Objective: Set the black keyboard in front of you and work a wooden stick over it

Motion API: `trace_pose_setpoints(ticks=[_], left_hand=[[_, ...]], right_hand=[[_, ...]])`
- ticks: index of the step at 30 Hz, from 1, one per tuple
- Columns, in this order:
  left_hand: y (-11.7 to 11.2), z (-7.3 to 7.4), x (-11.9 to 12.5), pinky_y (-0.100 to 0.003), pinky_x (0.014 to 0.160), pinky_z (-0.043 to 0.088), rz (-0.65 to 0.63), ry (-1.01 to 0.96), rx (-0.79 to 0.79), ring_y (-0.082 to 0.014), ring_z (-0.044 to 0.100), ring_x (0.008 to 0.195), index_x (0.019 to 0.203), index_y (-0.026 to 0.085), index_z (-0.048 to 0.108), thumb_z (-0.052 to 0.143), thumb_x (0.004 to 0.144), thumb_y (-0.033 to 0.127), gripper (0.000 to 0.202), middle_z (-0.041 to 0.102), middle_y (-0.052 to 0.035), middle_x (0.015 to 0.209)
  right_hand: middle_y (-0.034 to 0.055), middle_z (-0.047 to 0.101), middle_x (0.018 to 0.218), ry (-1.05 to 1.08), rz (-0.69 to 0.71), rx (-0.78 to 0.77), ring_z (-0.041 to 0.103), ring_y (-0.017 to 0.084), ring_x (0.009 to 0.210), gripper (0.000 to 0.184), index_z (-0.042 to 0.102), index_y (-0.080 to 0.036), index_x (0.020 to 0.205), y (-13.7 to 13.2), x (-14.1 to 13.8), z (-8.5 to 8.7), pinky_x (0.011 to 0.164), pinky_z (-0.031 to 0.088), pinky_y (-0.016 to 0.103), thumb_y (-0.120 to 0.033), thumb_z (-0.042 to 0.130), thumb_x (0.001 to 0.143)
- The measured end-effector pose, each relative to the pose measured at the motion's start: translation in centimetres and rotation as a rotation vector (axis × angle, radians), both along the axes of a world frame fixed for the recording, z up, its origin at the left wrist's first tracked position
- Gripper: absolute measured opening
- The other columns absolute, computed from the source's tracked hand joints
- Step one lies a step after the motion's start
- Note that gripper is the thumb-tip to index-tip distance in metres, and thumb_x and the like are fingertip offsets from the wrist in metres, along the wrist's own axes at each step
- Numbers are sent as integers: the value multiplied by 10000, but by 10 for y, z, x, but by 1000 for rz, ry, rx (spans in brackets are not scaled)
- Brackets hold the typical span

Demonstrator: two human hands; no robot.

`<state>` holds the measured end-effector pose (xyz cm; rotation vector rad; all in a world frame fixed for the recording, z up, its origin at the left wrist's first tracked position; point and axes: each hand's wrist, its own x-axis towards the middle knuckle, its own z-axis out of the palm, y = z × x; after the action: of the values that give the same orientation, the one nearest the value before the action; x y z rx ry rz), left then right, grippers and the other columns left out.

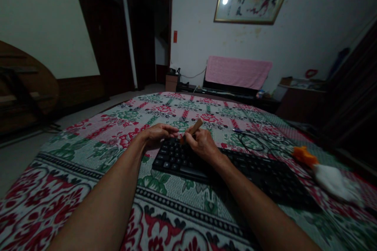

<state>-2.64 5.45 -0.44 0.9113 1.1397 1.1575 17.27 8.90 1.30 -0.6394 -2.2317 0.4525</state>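
A black computer keyboard (173, 157) lies at a slant on the flowered cloth. Between the fingers and thumb of my right hand (202, 143) is a small wooden-handled brush (195, 126). Its handle points up and away, and its lower end meets the keys at the upper left of the keyboard. My right hand and forearm hide the middle keys. At the keyboard's far left corner is my left hand (159, 132), its fingers stretched to the right and slightly apart, with nothing seen in them. Whether it presses on the keyboard's edge I cannot tell.
Right of the keyboard are an orange cloth-like item (304, 156), a white bundle (335, 182) and a looped black cable (250, 141). The flowered cloth (88, 160) covers the large table. Beyond stand a pink-towel-covered object (238, 71) and a side cabinet (300, 102).
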Motion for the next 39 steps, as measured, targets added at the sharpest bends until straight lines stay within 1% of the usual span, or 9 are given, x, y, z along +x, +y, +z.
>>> trace_pose_setpoints(ticks=[7,9,12,20,23,27,31,35,39], left_hand=[[-3,0,0,-202,596,436,-99,-2,69,-110,606,667,907,134,688,545,535,-34,432,688,-68,819],[-4,1,1,-194,569,420,-110,3,66,-99,591,632,906,141,688,533,539,-33,435,685,-55,794],[-5,1,1,-206,599,429,-105,11,50,-118,604,682,915,146,685,526,538,-27,444,690,-62,838],[3,-6,-6,-236,676,449,-96,39,66,-133,606,742,917,141,677,577,557,7,396,683,-68,864],[1,-4,-3,-237,677,447,-68,4,52,-136,612,752,930,138,666,570,539,-4,427,682,-68,859],[-3,-1,0,-223,650,439,-70,-8,53,-136,618,731,917,135,665,536,516,-16,447,686,-58,826],[-1,-3,-4,-229,690,449,-33,-35,74,-136,629,744,898,119,664,533,506,-36,441,693,-75,852],[2,-6,-8,-234,699,462,12,-57,70,-142,635,785,905,113,659,559,520,-44,428,686,-104,907],[7,-10,-6,-232,649,466,185,8,93,-136,630,702,811,97,654,600,513,-47,335,678,-89,782]], right_hand=[[59,687,843,207,-42,-159,647,163,742,215,645,-149,908,1,-7,-4,703,500,258,-290,526,798],[63,689,867,208,-41,-173,649,163,761,215,643,-151,923,0,-10,-6,712,502,258,-276,515,803],[54,690,842,169,-30,-160,651,161,759,211,638,-158,943,-2,-13,-10,712,498,252,-254,503,813],[87,671,931,-13,96,6,620,172,881,195,638,-153,919,-7,-13,-7,807,459,279,-176,464,835],[71,677,914,-10,118,-33,627,163,852,206,642,-162,922,-7,-8,-2,791,465,270,-179,455,838],[45,685,935,106,140,-154,634,153,834,229,638,-188,988,-5,-6,-3,757,486,262,-208,468,836],[41,692,886,94,182,-185,633,147,753,225,657,-179,947,-6,-7,-7,684,492,245,-212,475,819],[25,669,698,83,58,-215,594,131,567,231,660,-152,893,-2,-3,-6,528,463,216,-257,473,807],[38,683,789,193,-7,-291,625,137,641,230,647,-162,912,7,1,-7,569,496,221,-288,492,799]])
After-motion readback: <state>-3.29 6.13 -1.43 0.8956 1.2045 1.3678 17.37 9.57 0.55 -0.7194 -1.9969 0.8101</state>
